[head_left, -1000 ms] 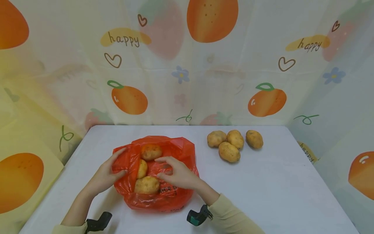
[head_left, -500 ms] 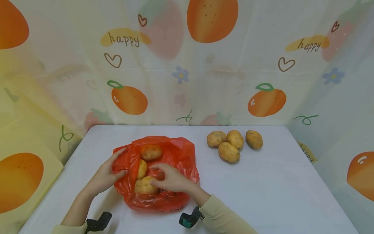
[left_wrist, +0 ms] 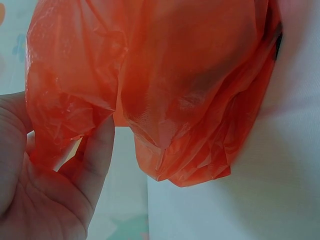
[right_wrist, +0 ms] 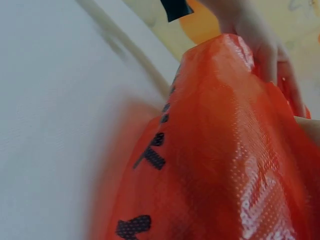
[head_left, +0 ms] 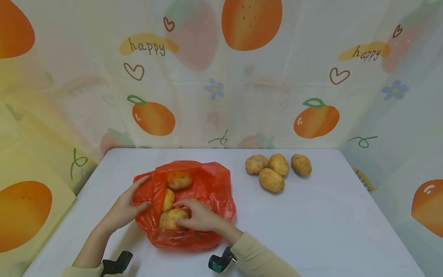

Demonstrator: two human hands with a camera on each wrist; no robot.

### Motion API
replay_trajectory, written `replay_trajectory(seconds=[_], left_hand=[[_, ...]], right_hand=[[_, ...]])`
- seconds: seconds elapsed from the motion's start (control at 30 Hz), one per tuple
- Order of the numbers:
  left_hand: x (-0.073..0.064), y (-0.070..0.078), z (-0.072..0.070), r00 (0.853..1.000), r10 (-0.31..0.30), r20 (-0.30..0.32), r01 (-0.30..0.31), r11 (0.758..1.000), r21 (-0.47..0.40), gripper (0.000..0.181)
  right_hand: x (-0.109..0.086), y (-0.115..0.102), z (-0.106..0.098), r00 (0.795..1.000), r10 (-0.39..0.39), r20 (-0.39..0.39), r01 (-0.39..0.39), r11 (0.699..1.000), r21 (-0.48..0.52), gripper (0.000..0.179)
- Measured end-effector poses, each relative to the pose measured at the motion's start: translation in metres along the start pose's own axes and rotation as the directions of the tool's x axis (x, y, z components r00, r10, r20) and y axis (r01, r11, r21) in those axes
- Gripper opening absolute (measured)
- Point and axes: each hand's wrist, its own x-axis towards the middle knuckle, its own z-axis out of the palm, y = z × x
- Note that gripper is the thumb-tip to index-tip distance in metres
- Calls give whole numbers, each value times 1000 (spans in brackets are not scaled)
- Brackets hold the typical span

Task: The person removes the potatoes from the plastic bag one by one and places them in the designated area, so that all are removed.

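Note:
A red plastic bag (head_left: 221,192) lies on the white table with its mouth spread wide. Inside it three potatoes show: one at the back (head_left: 179,180), one in the middle (head_left: 168,200) partly under the bag's fold, and one at the front (head_left: 169,219). My left hand (head_left: 122,209) holds the bag's left edge; in the left wrist view the thumb and fingers (left_wrist: 97,155) lie either side of the film. Reaching into the bag, my right hand (head_left: 200,218) has thumb and fingers curved round the front potato. The right wrist view shows mostly red film, hiding that grip.
Several loose potatoes (head_left: 271,180) sit together at the table's back right, with another potato (head_left: 301,165) slightly apart. Behind the table (head_left: 311,223) hangs a fruit-printed cloth (head_left: 256,111). A black wrist camera (head_left: 221,259) is worn on each arm.
My right hand has moved left and a little lower inside the bag, from above bare film onto the front potato. The left hand and the bag's left edge have stayed in place.

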Motion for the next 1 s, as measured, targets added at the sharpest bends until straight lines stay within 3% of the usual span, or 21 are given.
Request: replay_trajectory(seconds=[0.43,0.77,1.0], left_hand=[[0,-2,1,1000,6,1,-6,1000,-1,75],[0,-1,2,1000,8,-8,-8,1000,5,74],[-1,0,1,999,32,-22,-31,999,29,74]], right_hand=[[3,3,13,998,-68,6,68,991,-116,52],[4,2,19,999,-20,34,26,983,-180,64],[4,2,21,1000,-5,27,9,986,-168,63]])
